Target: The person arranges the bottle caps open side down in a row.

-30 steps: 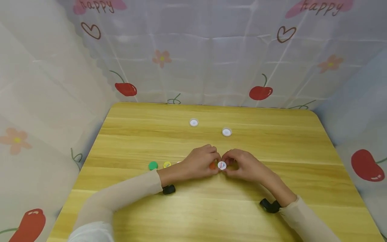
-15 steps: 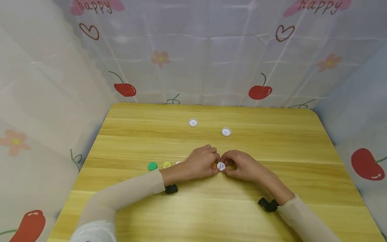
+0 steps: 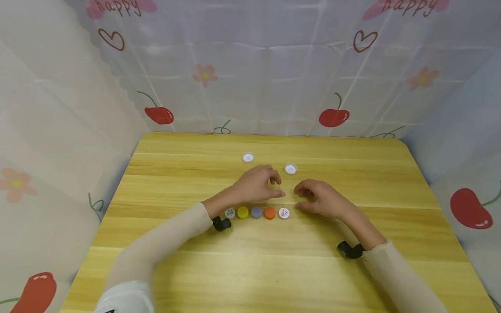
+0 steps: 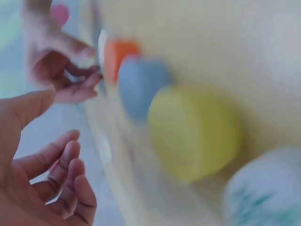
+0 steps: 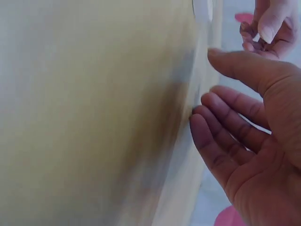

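Note:
Several bottle caps stand in a row on the table: a white one with print [image 3: 229, 213], a yellow one [image 3: 242, 212], a purple one [image 3: 256, 212], an orange one [image 3: 269, 213] and, at the right end, a white one with red and blue print [image 3: 283, 213]. My left hand [image 3: 256, 184] hovers just beyond the row with fingers loosely bent and nothing between them. To the right of the end cap is my right hand [image 3: 322, 198], its fingers also relaxed and holding nothing. In the left wrist view the yellow cap [image 4: 195, 134] looks large and blurred. My left forearm hides the row's left part.
Two small round white dishes with clear rims lie farther back, a left dish [image 3: 248, 158] and a right dish [image 3: 291, 169]. The wooden table [image 3: 250, 269] meets a patterned curtain [image 3: 254, 87] behind and at both sides.
Both hands have let go of the printed white cap at the row's right end and drawn apart. The left hand moved up and away, uncovering the middle caps; the right moved slightly right and back.

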The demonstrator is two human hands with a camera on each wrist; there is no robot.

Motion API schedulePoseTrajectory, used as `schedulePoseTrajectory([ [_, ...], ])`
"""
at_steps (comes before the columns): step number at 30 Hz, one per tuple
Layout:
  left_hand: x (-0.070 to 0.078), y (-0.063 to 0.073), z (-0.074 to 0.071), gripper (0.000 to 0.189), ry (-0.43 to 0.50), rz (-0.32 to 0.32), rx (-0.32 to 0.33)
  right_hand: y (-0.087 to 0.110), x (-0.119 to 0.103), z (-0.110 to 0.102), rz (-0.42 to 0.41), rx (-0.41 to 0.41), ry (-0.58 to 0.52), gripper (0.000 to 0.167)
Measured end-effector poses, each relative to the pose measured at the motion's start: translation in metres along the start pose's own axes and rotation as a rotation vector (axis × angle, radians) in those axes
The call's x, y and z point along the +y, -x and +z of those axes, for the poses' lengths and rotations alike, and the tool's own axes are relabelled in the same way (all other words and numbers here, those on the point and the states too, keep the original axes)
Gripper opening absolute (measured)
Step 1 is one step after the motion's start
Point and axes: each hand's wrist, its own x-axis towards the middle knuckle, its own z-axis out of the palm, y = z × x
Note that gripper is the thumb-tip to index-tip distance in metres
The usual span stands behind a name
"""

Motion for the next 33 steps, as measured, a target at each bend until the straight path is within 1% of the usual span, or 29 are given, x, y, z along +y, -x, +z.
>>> schedulePoseTrajectory([
  [3,-0.013,-0.022,-0.007,0.04,0.071,-0.033,-0.002,-0.014,0.013,-0.007,0.069,0.033,-0.02,0.039],
  [6,-0.026,-0.044,-0.007,0.044,0.084,-0.068,-0.014,-0.031,0.024,-0.01,0.137,0.059,-0.057,0.045],
  [8,-0.031,-0.056,-0.005,0.046,0.075,-0.091,-0.021,-0.042,0.029,-0.011,0.176,0.071,-0.082,0.048],
  [10,-0.034,-0.066,-0.003,0.046,0.053,-0.099,-0.034,-0.051,0.033,-0.012,0.191,0.081,-0.094,0.051],
  [12,-0.034,-0.074,-0.001,0.044,0.033,-0.093,-0.044,-0.059,0.035,-0.014,0.195,0.087,-0.09,0.051],
  [14,-0.032,-0.081,0.0,0.043,0.001,-0.074,-0.059,-0.063,0.036,-0.017,0.192,0.091,-0.082,0.049],
  [18,-0.024,-0.09,0.001,0.042,-0.049,-0.038,-0.083,-0.068,0.036,-0.02,0.171,0.094,-0.089,0.043],
  [21,-0.019,-0.094,0.002,0.038,-0.082,-0.037,-0.084,-0.069,0.035,-0.02,0.149,0.095,-0.101,0.038],
  [24,-0.018,-0.095,0.003,0.035,-0.11,-0.044,-0.072,-0.071,0.036,-0.02,0.133,0.097,-0.091,0.035],
  [30,-0.019,-0.096,0.005,0.037,-0.09,-0.03,-0.065,-0.07,0.037,-0.018,0.133,0.104,-0.07,0.034],
  [33,-0.02,-0.093,0.005,0.037,-0.072,-0.015,-0.058,-0.068,0.038,-0.018,0.117,0.102,-0.061,0.035],
])
